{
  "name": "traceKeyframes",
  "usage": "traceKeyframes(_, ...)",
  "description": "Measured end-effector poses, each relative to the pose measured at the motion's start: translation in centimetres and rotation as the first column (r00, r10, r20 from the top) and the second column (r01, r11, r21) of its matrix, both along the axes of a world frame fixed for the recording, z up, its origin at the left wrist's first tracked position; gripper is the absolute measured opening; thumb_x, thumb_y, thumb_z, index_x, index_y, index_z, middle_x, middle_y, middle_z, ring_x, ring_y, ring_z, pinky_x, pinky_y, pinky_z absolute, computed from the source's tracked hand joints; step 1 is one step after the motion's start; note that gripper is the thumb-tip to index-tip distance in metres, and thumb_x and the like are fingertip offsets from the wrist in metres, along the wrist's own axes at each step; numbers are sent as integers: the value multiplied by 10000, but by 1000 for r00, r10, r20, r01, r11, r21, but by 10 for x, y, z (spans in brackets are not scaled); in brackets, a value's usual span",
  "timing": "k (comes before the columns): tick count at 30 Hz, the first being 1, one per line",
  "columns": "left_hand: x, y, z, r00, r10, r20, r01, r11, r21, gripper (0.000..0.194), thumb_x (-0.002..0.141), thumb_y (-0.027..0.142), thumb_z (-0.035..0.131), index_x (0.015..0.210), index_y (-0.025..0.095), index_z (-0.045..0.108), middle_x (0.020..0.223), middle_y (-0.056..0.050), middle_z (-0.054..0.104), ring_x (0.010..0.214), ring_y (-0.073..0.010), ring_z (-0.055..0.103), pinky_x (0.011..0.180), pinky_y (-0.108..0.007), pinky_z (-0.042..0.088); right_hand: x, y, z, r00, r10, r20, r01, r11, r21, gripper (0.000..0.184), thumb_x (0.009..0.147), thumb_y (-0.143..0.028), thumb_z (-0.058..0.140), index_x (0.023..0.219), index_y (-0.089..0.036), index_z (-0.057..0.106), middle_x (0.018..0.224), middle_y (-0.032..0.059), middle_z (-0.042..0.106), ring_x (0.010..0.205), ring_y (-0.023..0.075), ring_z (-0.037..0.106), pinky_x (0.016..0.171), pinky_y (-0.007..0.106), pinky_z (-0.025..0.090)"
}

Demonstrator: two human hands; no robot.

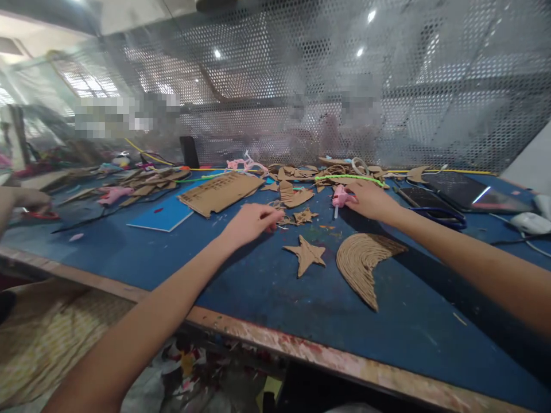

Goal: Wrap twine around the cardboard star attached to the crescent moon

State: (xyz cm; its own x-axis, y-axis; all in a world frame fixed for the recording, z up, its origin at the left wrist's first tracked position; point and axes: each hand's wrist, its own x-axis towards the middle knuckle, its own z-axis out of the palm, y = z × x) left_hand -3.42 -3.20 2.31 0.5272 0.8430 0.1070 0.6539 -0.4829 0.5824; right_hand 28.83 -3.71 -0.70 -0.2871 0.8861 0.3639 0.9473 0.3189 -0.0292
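My right hand (368, 199) is closed around a small pink glue gun (340, 195) standing on the blue table, a whitish stick jutting from it towards me. Fingers curled together, my left hand (253, 222) rests low over the table beside thin scraps; whatever it may pinch is hidden. Just right of it lies a small rough cardboard star (305, 215). Nearer to me are a larger cardboard star (306, 256) and a crescent moon (364, 264) covered with rows of brown cord.
Cardboard scraps (297, 172) line the back, before a perforated metal screen (275, 86). A cardboard sheet (224, 192) overlaps a blue board (161, 217) at left. Phones, blue-handled scissors (447, 217) and cables lie right. Another person's hand (32, 201) holds something red at far left.
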Motion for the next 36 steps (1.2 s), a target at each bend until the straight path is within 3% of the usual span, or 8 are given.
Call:
traceKeyframes(3,-14,17,5,984,170,61,-180,934,308,339,842,443,521,810,172,723,772,-37,727,729,-187,642,731,-303,460,-34,-3,7,998,56,17,-55,998,-41,286,858,-228,517,1104,-117,611,1124,163,648,1048,280,577,897,380,428)
traceKeyframes(6,-23,33,0,963,182,199,-241,914,327,249,817,371,576,880,170,710,934,-58,724,867,-193,639,836,-310,466,-74,-3,9,987,160,34,-156,983,-99,286,843,-216,548,1108,-144,627,1124,124,660,1040,238,589,899,317,419)
traceKeyframes(9,-23,37,-10,982,80,171,-133,935,329,283,777,402,647,952,187,704,1039,-76,678,996,-213,608,906,-344,464,-108,3,8,968,246,57,-234,959,-161,193,852,-195,542,978,-155,683,1020,92,699,964,200,612,837,265,419)
traceKeyframes(13,-11,31,-26,987,-139,-77,158,913,377,387,702,417,744,1030,216,702,1231,-98,574,1193,-270,501,1061,-425,360,-134,10,8,957,269,106,-244,948,-204,224,881,-164,482,904,-107,698,927,137,709,827,200,627,725,272,407)
traceKeyframes(18,-2,33,-36,966,-213,-146,255,871,419,199,819,324,639,960,188,672,1205,-90,587,1191,-245,488,1063,-406,346,-141,4,13,958,259,120,-237,956,-171,296,946,-191,380,1016,-82,646,1047,179,677,933,222,616,785,292,398)
traceKeyframes(25,-3,36,-35,987,-126,-96,156,881,446,146,874,287,524,806,175,588,995,-80,633,1015,-229,543,963,-398,397,-137,-7,9,972,206,112,-184,966,-182,216,905,-216,456,910,-117,648,941,175,691,860,281,642,688,321,414)
traceKeyframes(30,1,27,-33,994,-99,-53,112,829,548,88,849,182,443,843,185,531,1031,-89,612,1061,-225,520,1005,-404,373,-137,-8,2,974,224,34,-217,966,-141,204,900,-139,405,909,-97,604,976,202,673,911,278,623,740,328,416)
traceKeyframes(36,7,11,-30,961,-227,160,155,915,372,543,808,242,549,1313,171,363,1201,-105,600,1086,-202,589,936,-332,449,-137,-5,4,955,254,-152,-267,961,-68,227,872,-108,403,1081,-107,494,961,148,670,805,209,604,674,297,420)
